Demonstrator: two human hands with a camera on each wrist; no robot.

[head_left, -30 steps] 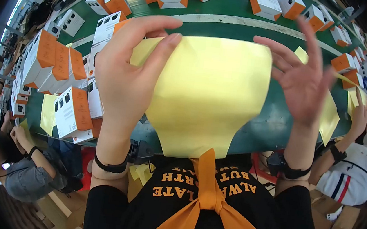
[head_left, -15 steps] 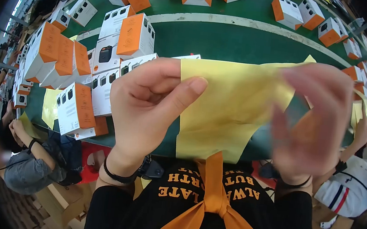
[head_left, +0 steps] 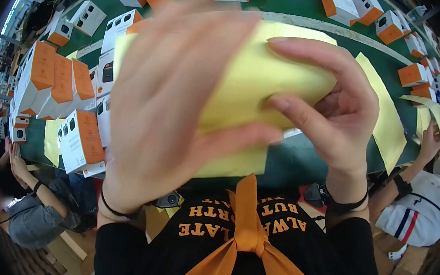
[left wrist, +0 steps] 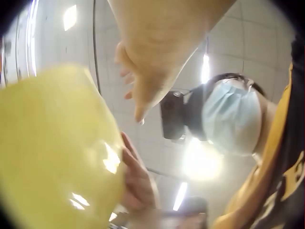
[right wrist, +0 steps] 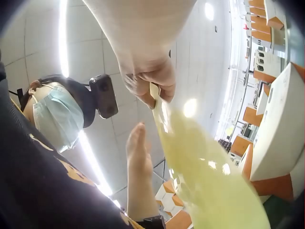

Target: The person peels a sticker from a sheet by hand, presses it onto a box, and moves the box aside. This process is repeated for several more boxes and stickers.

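A glossy yellow sheet (head_left: 248, 81), bent over along its upper part, is held up in front of the body. My right hand (head_left: 338, 102) pinches it near its right side between thumb and fingers. The same pinch shows in the right wrist view, where the sheet (right wrist: 205, 167) hangs out from the fingertips. My left hand (head_left: 167, 99), blurred, is spread with straight fingers across the sheet's left part and hides much of it. In the left wrist view the left hand (left wrist: 152, 67) is apart from the sheet (left wrist: 57, 148), with nothing in its fingers.
White-and-orange boxes (head_left: 81, 143) are stacked at the left on the green table (head_left: 303, 6), with several more along the back. Another yellow sheet (head_left: 385, 113) lies at the right. Other people sit at either side; the right one handles a yellow strip (head_left: 425, 101).
The left hand has let go of the sheet's left edge and swung across it with fingers straight. The right hand, free a second ago, now pinches the sheet. The upper part has become bent over.
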